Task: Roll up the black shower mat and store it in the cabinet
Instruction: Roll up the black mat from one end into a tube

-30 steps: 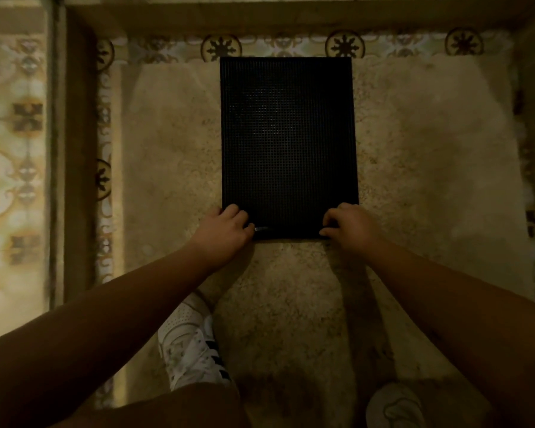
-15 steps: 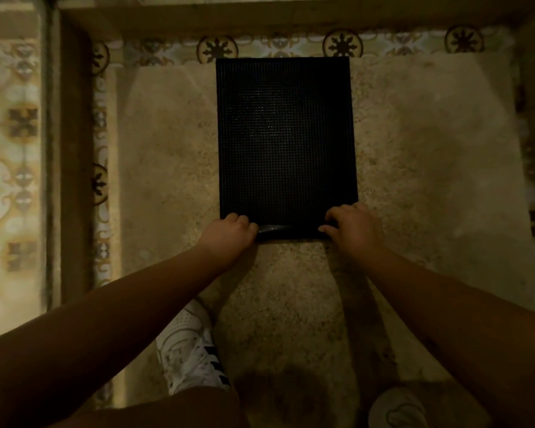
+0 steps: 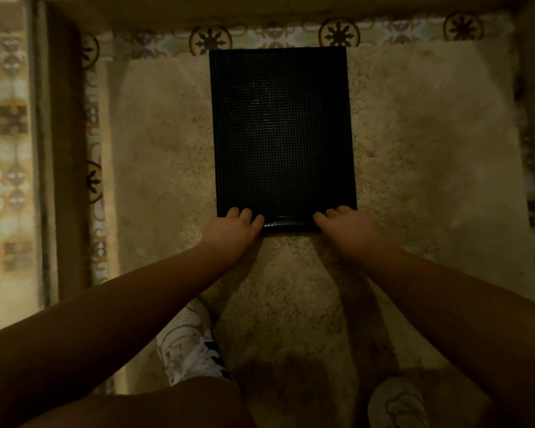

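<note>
The black shower mat (image 3: 281,131), a rectangle with a fine grid texture, lies flat on a beige fluffy rug. Its near edge is curled up and over into a small shiny roll between my hands. My left hand (image 3: 233,228) grips the roll's left end, fingers curled over the top. My right hand (image 3: 345,225) grips the right end the same way. The far part of the mat is still flat. No cabinet is in view.
The beige rug (image 3: 430,168) covers most of the floor. Patterned tiles (image 3: 210,40) border it at the far side and the left. A dark upright frame (image 3: 62,149) stands on the left. My white shoes (image 3: 189,341) stand on the rug below my arms.
The near edge of the mat has lifted and curled over into a small roll. Both hands have moved slightly forward with it.
</note>
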Action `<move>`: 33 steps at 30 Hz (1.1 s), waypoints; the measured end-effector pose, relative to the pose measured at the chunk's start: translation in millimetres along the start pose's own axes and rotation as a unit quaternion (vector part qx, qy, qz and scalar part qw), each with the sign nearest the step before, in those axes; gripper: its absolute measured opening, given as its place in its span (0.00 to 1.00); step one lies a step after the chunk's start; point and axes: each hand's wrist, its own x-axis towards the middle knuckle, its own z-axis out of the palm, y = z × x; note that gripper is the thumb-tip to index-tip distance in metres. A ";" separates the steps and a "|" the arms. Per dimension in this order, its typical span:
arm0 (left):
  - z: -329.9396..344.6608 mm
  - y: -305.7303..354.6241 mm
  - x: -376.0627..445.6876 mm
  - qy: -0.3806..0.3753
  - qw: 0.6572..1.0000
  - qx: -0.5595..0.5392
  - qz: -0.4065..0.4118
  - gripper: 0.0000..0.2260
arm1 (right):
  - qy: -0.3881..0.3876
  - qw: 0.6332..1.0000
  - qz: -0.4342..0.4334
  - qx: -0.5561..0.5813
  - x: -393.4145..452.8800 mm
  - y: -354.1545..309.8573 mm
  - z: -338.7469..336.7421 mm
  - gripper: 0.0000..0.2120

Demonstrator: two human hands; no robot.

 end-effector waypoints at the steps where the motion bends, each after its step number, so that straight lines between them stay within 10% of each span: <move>1: 0.0 0.1 0.0 0.004 1.000 0.005 -0.001 0.25 | 0.000 1.000 0.002 0.009 0.9 -0.4 -0.5 0.19; 33: -34.4 -32.0 24.3 -0.076 0.989 -0.124 0.029 0.17 | -0.139 0.961 0.019 0.239 34.9 26.9 -25.1 0.15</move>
